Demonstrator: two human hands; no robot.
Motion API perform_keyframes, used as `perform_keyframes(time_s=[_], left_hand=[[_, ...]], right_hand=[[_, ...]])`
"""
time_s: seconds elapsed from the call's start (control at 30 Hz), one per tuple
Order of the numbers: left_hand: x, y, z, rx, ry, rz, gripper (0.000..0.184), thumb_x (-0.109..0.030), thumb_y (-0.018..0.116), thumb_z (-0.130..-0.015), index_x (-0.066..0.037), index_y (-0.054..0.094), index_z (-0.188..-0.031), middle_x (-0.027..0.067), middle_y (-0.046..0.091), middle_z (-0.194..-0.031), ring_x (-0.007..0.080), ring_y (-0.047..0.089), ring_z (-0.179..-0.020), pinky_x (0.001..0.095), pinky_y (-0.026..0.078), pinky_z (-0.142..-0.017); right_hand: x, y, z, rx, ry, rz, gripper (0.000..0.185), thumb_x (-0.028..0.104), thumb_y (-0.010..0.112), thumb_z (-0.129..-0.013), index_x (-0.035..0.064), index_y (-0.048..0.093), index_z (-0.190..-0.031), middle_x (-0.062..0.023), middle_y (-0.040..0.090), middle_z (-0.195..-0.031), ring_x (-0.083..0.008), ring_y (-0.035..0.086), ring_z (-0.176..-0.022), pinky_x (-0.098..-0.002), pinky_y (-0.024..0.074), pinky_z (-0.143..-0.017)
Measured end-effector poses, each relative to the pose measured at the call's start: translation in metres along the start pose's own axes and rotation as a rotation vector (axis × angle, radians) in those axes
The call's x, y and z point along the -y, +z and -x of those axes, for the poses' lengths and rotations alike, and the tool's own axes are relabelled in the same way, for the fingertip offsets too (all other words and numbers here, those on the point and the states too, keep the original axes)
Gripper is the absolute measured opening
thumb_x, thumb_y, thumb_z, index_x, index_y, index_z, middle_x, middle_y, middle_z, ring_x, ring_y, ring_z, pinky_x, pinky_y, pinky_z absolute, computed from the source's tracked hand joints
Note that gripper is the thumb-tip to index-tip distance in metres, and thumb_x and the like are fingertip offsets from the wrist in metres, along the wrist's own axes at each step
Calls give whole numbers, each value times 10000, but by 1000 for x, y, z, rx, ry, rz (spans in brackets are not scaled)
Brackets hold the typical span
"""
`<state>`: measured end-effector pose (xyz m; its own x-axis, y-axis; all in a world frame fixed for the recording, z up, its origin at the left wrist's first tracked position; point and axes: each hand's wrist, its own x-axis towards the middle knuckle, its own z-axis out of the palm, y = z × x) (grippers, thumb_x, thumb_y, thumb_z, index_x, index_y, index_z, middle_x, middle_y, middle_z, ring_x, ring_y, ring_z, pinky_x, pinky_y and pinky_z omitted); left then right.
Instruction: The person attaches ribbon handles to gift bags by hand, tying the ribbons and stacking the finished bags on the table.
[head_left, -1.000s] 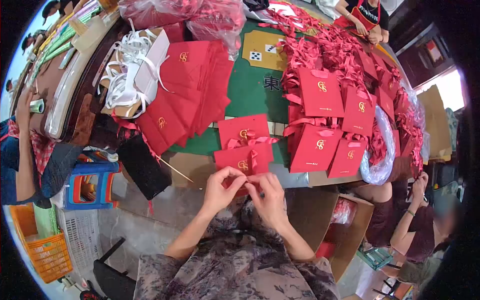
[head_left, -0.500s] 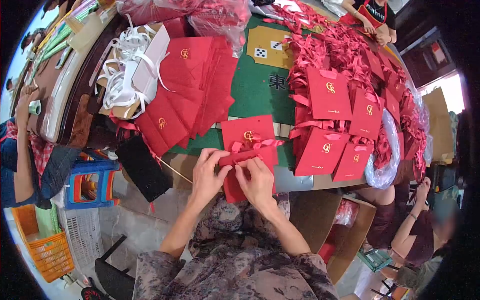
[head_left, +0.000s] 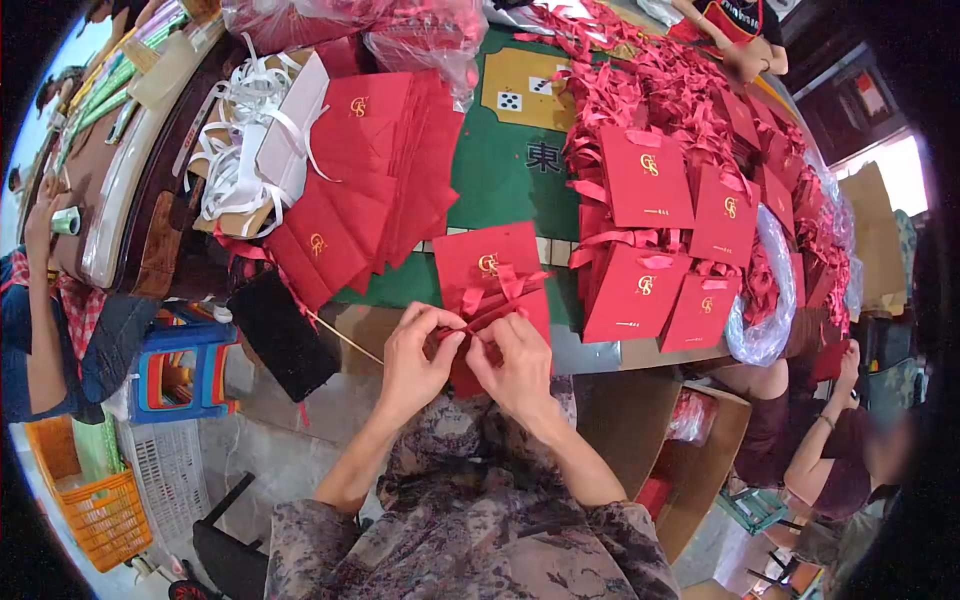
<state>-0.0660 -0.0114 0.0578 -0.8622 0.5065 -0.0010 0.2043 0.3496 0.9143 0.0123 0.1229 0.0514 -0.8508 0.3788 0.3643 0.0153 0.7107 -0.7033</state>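
My left hand [head_left: 413,358] pinches the upper edge of a red paper gift bag [head_left: 465,382] at its left, thumb and forefinger together. From the other side my right hand [head_left: 513,362] grips the same edge, its fingers curled and its thumb tucked under. A red ribbon [head_left: 510,281] stands up behind the fingertips. Whether the fingers also hold ribbon ends is hidden. Just beyond lies another red bag [head_left: 486,243] with a gold monogram, flat on the green tabletop [head_left: 510,195].
Flat red bags [head_left: 365,150] are fanned out at the left, beside a box of white ribbons [head_left: 270,150]. Finished-looking ribboned bags [head_left: 645,180] pile up at the right. A cardboard box [head_left: 625,430] stands below the table. Other people sit at both sides.
My fingers have shifted along the bag's upper edge, and my left forefinger now reaches further inward. The ribbon stands higher. The whole view has moved slightly.
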Motion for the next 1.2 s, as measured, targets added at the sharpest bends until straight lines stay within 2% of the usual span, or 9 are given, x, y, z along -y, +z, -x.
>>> perform_keyframes(time_s=[0.33, 0.43, 0.73, 0.8, 0.9, 0.97, 1.03, 1.1, 1.2], left_hand=[[5, 9, 12, -37, 4, 28, 132, 20, 711, -813, -14, 675, -935, 65, 573, -925, 151, 601, -845, 260, 478, -747], [8, 13, 16, -47, 51, 16, 124, 24, 707, -818, -11, 680, -935, 64, 564, -932, 133, 601, -864, 242, 479, -733], [11, 9, 14, 0, 138, 11, 106, -11, 697, -829, -35, 714, -930, 101, 615, -918, 220, 621, -830, 319, 499, -702], [10, 7, 11, 6, 108, 41, 121, -6, 716, -834, -43, 729, -948, 48, 571, -901, 114, 562, -782, 258, 447, -650], [1, -1, 10, 6, 157, -23, 117, -16, 730, -820, -55, 734, -931, 52, 568, -896, 119, 548, -759, 253, 430, -633], [0, -2, 8, 19, 227, -44, 110, -23, 739, -811, -75, 740, -909, 51, 556, -890, 129, 551, -736, 253, 434, -626], [-4, -2, 8, 84, 273, -79, 132, -48, 746, -811, -103, 737, -930, 62, 531, -929, 190, 584, -784, 308, 487, -680], [0, -1, 7, 95, 315, -106, 140, -49, 748, -808, -113, 737, -932, 61, 523, -944, 193, 583, -785, 314, 491, -682], [5, -2, 6, 115, 378, -134, 151, -49, 748, -805, -126, 734, -935, 61, 514, -963, 199, 582, -790, 323, 499, -689]], right_hand=[[3, 0, 11, -2, 205, -85, 133, 91, 718, -773, -5, 631, -800, -130, 628, -719, -258, 628, -621, -362, 491, -573], [3, -2, 11, 115, 441, -301, 136, 109, 728, -794, 0, 663, -844, -132, 649, -743, -250, 645, -644, -358, 498, -577], [6, -18, 19, 61, 120, 3, 198, 173, 796, -789, 27, 682, -858, -94, 634, -780, -269, 656, -670, -379, 513, -601], [16, -31, 13, 71, 144, -12, 162, 149, 788, -776, 47, 683, -844, -91, 611, -802, -273, 645, -708, -392, 511, -620], [13, -53, -4, -29, -60, 74, 146, 113, 784, -757, 48, 678, -834, -86, 609, -822, -276, 636, -775, -388, 508, -670], [8, -62, -17, 21, -63, 80, 138, 132, 758, -777, 40, 683, -848, -100, 609, -809, -280, 624, -821, -393, 501, -723], [-9, -58, -24, 368, -84, 46, 152, 167, 721, -816, 25, 686, -859, -108, 626, -818, -297, 625, -834, -405, 496, -742], [-20, -54, -30, 406, -82, -30, 176, 189, 687, -852, 15, 703, -874, -121, 651, -841, -295, 635, -837, -390, 496, -731], [-33, -51, -40, 634, 91, -313, 167, 201, 712, -836, 46, 746, -889, -133, 664, -825, -312, 660, -797, -406, 499, -712]])
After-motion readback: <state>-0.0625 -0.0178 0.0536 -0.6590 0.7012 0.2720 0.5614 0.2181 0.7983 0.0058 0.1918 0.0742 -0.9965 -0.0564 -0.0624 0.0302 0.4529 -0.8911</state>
